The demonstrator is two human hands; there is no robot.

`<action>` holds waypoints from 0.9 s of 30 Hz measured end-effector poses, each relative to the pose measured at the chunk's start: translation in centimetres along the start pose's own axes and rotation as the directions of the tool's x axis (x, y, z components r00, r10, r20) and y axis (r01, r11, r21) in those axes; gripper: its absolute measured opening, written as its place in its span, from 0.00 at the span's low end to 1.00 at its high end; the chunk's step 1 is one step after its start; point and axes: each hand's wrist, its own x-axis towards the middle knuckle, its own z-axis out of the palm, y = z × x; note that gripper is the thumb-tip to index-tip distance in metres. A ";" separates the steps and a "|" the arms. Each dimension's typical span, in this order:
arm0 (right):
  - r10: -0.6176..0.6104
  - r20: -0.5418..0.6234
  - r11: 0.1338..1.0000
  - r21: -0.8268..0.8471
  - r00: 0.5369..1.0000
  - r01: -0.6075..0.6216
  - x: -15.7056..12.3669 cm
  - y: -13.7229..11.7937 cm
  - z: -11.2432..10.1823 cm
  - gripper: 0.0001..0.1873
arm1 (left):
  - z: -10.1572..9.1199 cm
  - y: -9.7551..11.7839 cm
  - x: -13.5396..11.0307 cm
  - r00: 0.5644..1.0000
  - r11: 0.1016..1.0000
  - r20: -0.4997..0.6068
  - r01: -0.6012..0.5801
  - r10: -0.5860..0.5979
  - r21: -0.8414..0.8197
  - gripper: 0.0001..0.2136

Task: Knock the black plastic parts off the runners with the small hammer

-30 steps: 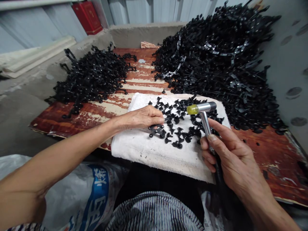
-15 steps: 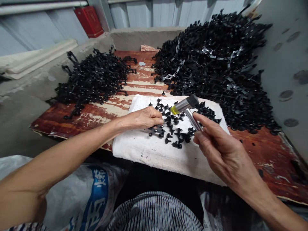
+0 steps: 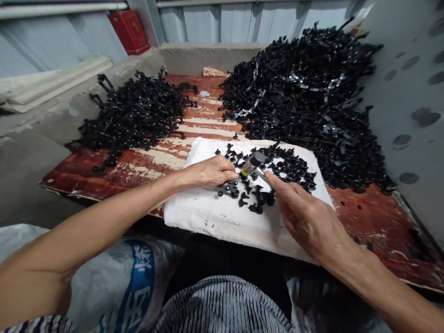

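Note:
My right hand (image 3: 298,203) is wrapped round the handle of a small mallet (image 3: 252,163), which has a metal head with a dark face on top and a yellow face below. The yellow face is down among the black parts, close to the fingertips of my left hand (image 3: 218,172). My left hand pinches a black linked piece (image 3: 229,188) against the white cloth (image 3: 194,212); its far end is hidden by the fingers and the mallet. Small black knob-like parts (image 3: 257,194) lie scattered over the cloth around both hands.
A large pile of black linked strips (image 3: 305,88) rises at the back right. A smaller pile (image 3: 135,111) lies on the left of the worn red-brown board (image 3: 166,152). A grey wall (image 3: 409,106) borders the right side; a red box (image 3: 129,32) stands at the back left.
The mallet has swung down and to the left, from above the cloth to beside my left fingertips. My left hand has hardly moved and keeps its pinch.

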 end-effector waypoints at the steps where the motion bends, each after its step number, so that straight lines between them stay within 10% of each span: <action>1: -0.056 0.003 0.997 -0.058 0.998 0.056 -0.1 0.2 0.0 0.25 | 0.0 0.0 0.0 1.000 1.000 -0.002 -0.002 0.002 0.001 0.14; 5: -0.288 -0.062 0.907 -0.339 0.956 0.251 -0.2 0.7 -0.1 0.29 | 0.1 -0.2 0.2 1.000 1.000 0.000 0.007 -0.007 -0.004 0.14; 14: -0.276 0.045 0.869 -0.415 0.960 0.269 0.2 1.8 0.3 0.29 | 0.3 -0.1 0.6 0.999 0.999 -0.018 0.043 -0.043 0.001 0.15; 27: -0.269 0.211 0.884 -0.332 0.940 0.328 -2.1 0.7 0.5 0.28 | -2.6 -2.0 -4.6 0.923 0.779 -0.078 0.272 -0.378 -0.565 0.12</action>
